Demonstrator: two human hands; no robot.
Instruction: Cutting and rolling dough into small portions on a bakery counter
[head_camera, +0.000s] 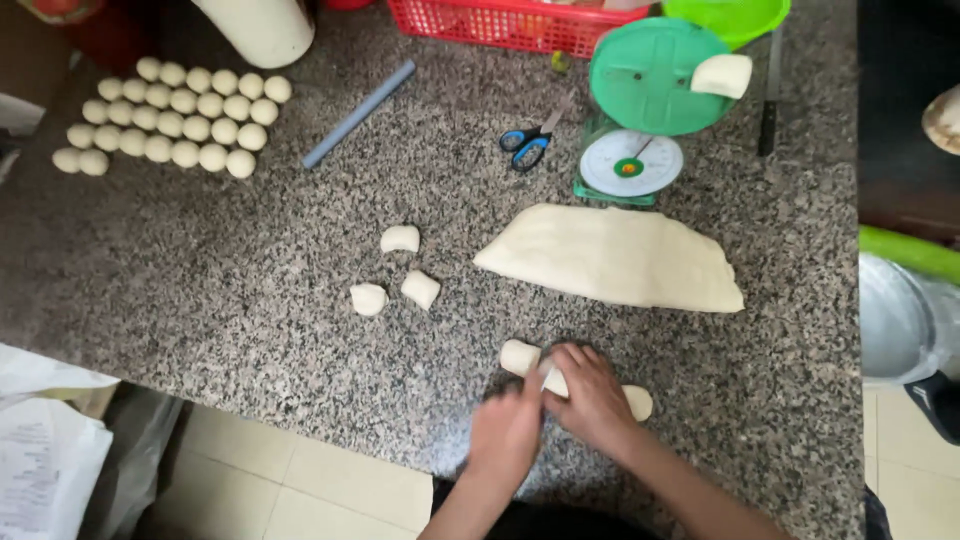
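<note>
A short roll of dough (632, 400) lies near the front edge of the worktop (250, 300), both ends sticking out from under the hands. The right hand (590, 395) presses down over its middle, fingers curled around it. The left hand (508, 430), blurred, touches the roll beside it; its grip cannot be told. Three cut dough pieces (400, 270) sit well apart.

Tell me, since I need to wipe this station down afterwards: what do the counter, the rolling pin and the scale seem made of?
The counter looks like polished granite: speckled grey and black with a slight sheen. The rolling pin is a plain grey-blue tube, probably plastic pipe. The scale seems green moulded plastic with a white dial, possibly under a clear cover.
</note>
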